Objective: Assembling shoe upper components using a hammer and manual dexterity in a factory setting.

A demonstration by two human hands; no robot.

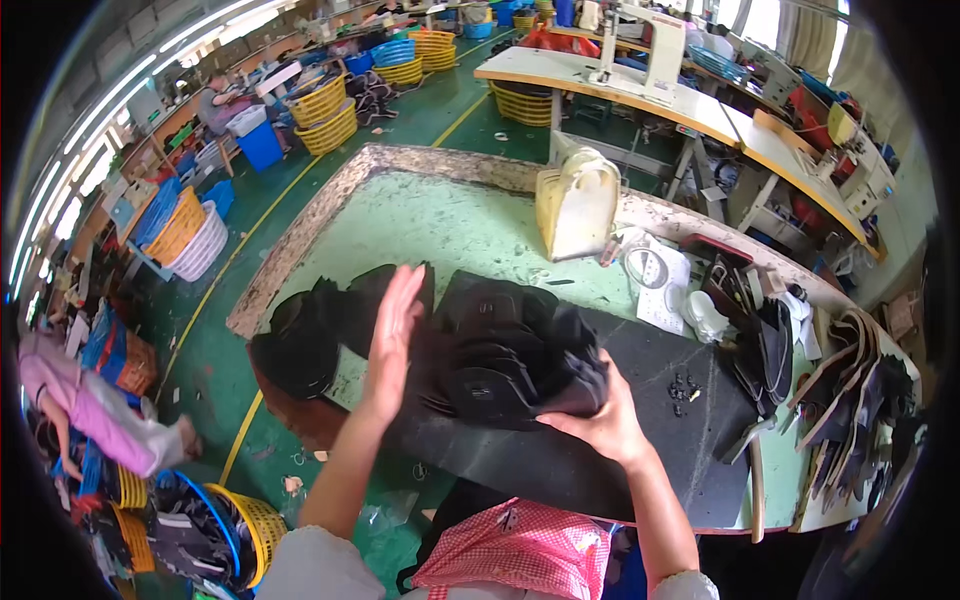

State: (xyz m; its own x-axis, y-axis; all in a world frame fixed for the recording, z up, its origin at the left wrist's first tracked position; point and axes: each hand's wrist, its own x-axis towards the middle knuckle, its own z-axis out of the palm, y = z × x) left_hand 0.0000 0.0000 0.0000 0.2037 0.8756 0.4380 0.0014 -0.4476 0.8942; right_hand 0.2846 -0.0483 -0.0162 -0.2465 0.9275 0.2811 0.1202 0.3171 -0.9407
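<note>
A loose pile of black, flat cut pieces [490, 345], perhaps leather or fabric, lies on a dark mat [665, 440] in front of me. My right hand [598, 420] grips the pile's right end, thumb on the near side, with the far fingers partly hidden. My left hand [393, 340] stands on edge at the pile's left side, its fingers stretched out and holding nothing. Whether its palm touches the pieces, I cannot tell. Further left, more black pieces [303, 340] are heaped at the table's edge.
The worn green table [400, 215] has a raised rim. A cream plastic block [580, 208], a tape roll [646, 268], a hammer [757, 480] and hanging dark strips [850, 400] surround the mat. Sewing machines [665, 55] stand beyond. At left, a person in pink [95, 400] bends near baskets [255, 530].
</note>
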